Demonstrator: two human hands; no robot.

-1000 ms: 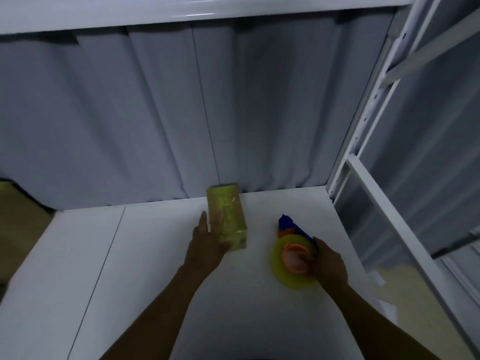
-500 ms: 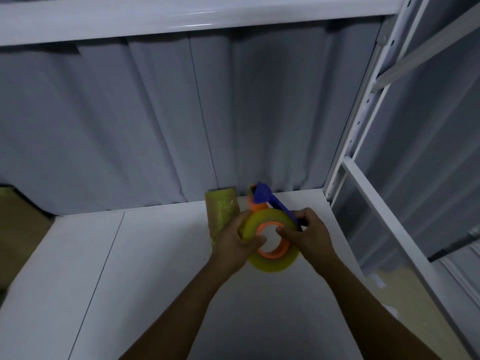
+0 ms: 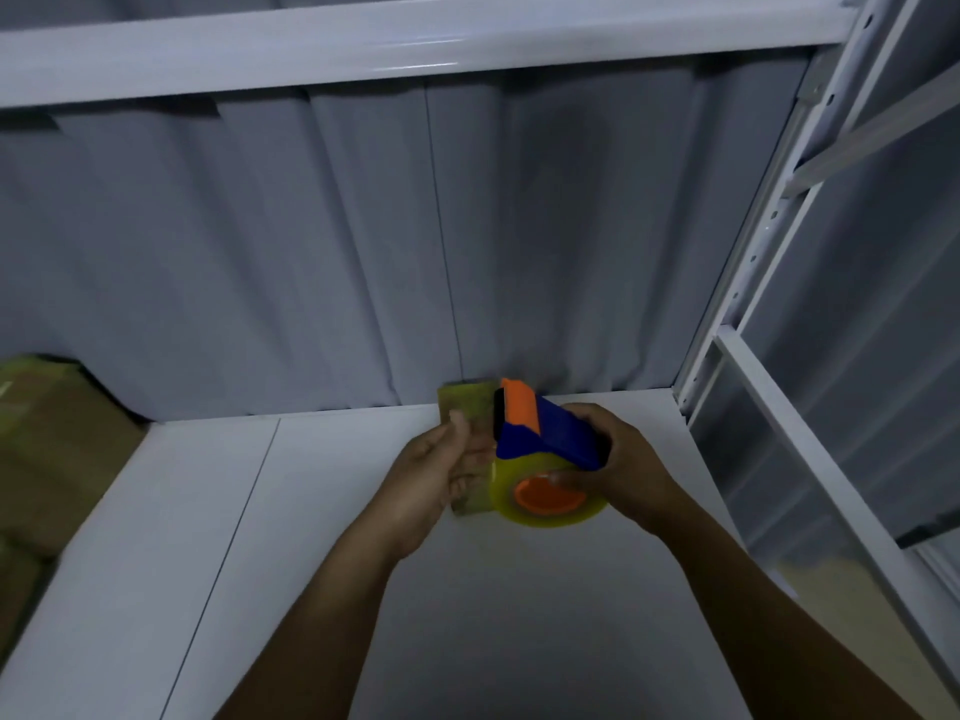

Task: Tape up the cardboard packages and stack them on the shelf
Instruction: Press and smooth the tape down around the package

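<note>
Off the tape roll (image 3: 551,517) now, my left hand (image 3: 441,472) rests loose-fingered against the small cardboard package (image 3: 466,402), right hand (image 3: 621,459) gripping the tape dispenser (image 3: 545,433).

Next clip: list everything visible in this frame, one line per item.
package: one, yellow-green, on the shelf board, partly behind the hands
tape dispenser: one, blue and orange with yellow roll, above the board
shelf board: one, white, under the hands
upper shelf: one, white, overhead
curtain: one, grey, behind the shelf
cardboard boxes: count unclear, brown, far left
left hand: one, beside the package, hold unclear
right hand: one, grips the tape dispenser
</note>
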